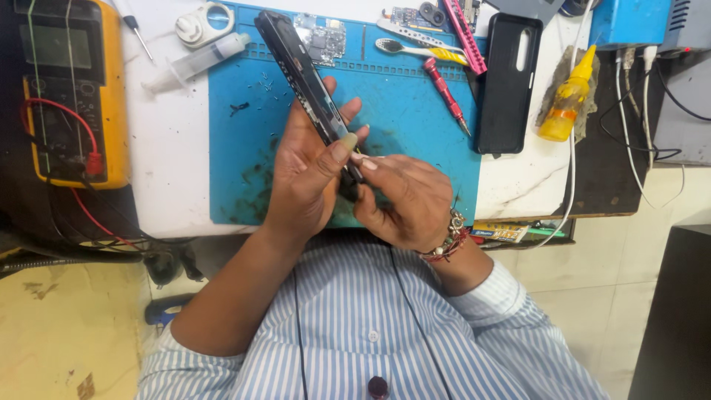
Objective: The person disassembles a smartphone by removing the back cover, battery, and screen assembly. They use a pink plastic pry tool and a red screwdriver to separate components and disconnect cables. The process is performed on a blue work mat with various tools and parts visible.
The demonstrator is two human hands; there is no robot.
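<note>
My left hand (307,170) holds a black phone body (296,70) edge-on, tilted up and away over the blue work mat (400,104). Its thumb presses on the phone's near end. My right hand (404,200) meets that same lower end, fingertips pinched against the phone's edge. Whether it holds a small part or tool there is hidden. A beaded bracelet sits on my right wrist. Both hands hover above the mat's near edge.
A yellow multimeter (67,89) with red leads lies left. A syringe (196,63), circuit board (322,37), tweezers, red screwdriver (444,92), black phone back cover (507,81) and yellow squeeze bottle (566,100) lie around the mat. White cables (629,141) hang right.
</note>
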